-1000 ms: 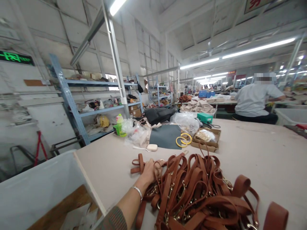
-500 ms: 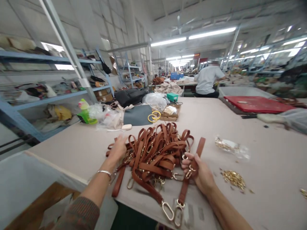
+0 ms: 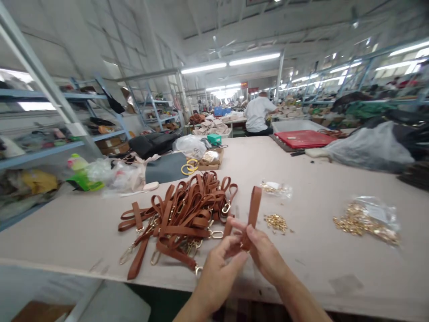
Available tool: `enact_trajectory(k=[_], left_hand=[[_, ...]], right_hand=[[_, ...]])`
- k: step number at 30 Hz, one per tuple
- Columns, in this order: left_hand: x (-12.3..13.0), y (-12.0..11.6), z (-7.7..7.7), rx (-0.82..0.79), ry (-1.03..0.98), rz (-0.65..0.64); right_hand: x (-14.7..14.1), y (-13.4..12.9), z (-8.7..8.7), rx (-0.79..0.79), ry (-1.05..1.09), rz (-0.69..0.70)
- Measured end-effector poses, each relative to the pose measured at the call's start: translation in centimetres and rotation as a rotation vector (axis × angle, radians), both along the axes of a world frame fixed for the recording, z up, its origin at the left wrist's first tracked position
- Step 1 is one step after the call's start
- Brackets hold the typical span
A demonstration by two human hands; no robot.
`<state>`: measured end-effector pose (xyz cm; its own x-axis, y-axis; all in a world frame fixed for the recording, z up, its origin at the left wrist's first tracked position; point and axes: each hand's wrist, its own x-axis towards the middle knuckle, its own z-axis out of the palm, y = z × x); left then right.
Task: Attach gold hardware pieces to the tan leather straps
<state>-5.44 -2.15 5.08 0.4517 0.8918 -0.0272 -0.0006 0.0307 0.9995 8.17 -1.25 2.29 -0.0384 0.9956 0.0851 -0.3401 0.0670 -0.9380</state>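
Observation:
A brown leather strap (image 3: 254, 208) stands up as a loop in front of me, its lower end between both hands. My right hand (image 3: 268, 257) pinches it between thumb and fingers. Bent around the strap's lower end, my left hand (image 3: 221, 273) hides most of what its fingertips hold. To the left lies a tangled pile of similar straps (image 3: 187, 205) with gold metal clasps, among them an oval clasp (image 3: 217, 234). Just beyond my right hand is a heap of small gold metal pieces (image 3: 276, 222).
Farther right sits a plastic bag of gold pieces (image 3: 372, 219), with a smaller bag (image 3: 276, 188) nearer the middle. Yellow rings (image 3: 189, 167), a small cardboard box (image 3: 214, 161) and a red board (image 3: 301, 138) lie toward the back. A person (image 3: 258, 114) sits beyond the table.
My left hand has left the pile and come across to the strap in my right hand. The strap has been raised, and the view has turned right.

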Motion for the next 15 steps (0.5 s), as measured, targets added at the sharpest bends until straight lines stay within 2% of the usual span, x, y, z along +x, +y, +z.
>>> enact_trajectory(k=[4,6,8,10,11,13,15], left_hand=[[2.0,-0.2,-2.3,-0.204,-0.094,-0.098],[2.1,-0.5,-3.3,-0.339,-0.159,-0.073],[1.7,-0.8,-3.9,-0.435,-0.207,-0.006],[1.4,-1.1,-4.0,-0.466,-0.228,0.062],[1.3,-1.1,-3.9,-0.48,-0.237,0.085],[1.4,-1.0,-3.6,-0.507,-0.269,0.122],[1.8,-0.8,-3.6,-0.536,-0.306,0.129]], right_hand=[[1.7,-3.1,-0.5,-0.065,-0.249,0.077],[3.6,-4.3,-0.8,0.011,-0.424,-0.04],[6.3,-5.3,-1.4,0.092,-0.69,-0.271],[9.4,-5.7,-2.1,0.084,-0.977,-0.47],[10.9,-5.6,-2.5,0.054,-1.087,-0.527],[13.2,-5.1,-3.0,-0.003,-1.214,-0.56],[14.1,-4.1,-3.2,-0.012,-1.247,-0.533]])
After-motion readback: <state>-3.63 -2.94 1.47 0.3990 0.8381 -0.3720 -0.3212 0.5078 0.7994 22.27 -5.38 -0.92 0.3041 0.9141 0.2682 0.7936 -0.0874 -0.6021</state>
